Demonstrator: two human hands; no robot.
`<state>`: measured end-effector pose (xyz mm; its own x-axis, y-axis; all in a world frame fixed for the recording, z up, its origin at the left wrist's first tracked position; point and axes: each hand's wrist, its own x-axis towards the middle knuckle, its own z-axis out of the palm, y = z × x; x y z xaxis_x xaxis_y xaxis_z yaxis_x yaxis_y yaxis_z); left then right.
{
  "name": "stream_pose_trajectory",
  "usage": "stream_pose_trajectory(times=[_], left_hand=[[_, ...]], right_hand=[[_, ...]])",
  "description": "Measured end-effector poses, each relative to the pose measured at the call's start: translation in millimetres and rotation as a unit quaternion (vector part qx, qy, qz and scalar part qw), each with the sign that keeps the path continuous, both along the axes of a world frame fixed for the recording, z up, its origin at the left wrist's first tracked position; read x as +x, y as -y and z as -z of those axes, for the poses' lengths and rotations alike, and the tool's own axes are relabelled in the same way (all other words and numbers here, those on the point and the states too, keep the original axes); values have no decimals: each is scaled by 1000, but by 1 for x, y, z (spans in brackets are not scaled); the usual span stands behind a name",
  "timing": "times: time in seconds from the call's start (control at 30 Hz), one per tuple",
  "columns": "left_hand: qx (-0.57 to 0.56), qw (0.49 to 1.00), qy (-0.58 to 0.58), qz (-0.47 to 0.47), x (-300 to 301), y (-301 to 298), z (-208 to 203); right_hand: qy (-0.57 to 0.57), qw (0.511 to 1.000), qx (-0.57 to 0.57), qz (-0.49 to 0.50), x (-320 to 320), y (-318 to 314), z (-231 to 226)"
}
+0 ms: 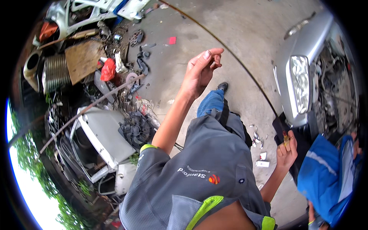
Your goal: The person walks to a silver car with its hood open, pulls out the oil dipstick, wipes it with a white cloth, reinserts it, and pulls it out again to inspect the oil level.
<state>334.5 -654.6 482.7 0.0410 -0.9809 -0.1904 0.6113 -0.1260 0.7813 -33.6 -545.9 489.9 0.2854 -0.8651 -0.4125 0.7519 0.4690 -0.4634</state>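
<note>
a grey concrete floor (239,36) forms the ground of the scene. at left, a heap of scrap car parts borders it, including a pale grey sheet-metal panel (105,132), a black round fan (136,128), a brown flat board (85,61) and a crumpled red plastic bag (108,69). at right stands a silver car (283,73) with a clear headlight (300,82) and an exposed engine bay (333,84); a person in bright blue clothing (322,168) is beside it, near the lower right.

the long, thin, dark, curved rod (249,71) arcs above the floor from the upper edge down to the right hand (286,151), where its yellowish lower end (286,137) lies. the right fingers are clamped on this end.

the left hand (199,73) is raised near the rod's upper part, its fingers bent and the thumb close to the forefinger; whether the fingertips touch the rod or each other cannot be told. a small white box (262,163) and small scattered pieces (257,138) lie on the floor, left of the right hand.
</note>
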Motion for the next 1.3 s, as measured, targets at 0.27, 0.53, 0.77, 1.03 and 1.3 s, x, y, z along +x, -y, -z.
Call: stream_pose_trajectory(times=[0.27, 0.53, 0.77, 1.03, 1.3], left_hand=[[-64, 959, -133, -241, 57, -34, -31], [-73, 949, -100, -291, 96, -62, -19], [293, 896, 213, -259, 100, -161, 143], [490, 800, 303, -169, 28, -428, 233], [553, 776, 270, -135, 37, -483, 249]], right_hand=[[41, 990, -27, -131, 30, 41, -14], [36, 982, -17, -184, 53, 63, -38], [-107, 968, -70, -214, 92, 52, -50], [-241, 922, -65, -296, 183, 59, 2], [-306, 909, -113, -258, 291, 94, 80]])
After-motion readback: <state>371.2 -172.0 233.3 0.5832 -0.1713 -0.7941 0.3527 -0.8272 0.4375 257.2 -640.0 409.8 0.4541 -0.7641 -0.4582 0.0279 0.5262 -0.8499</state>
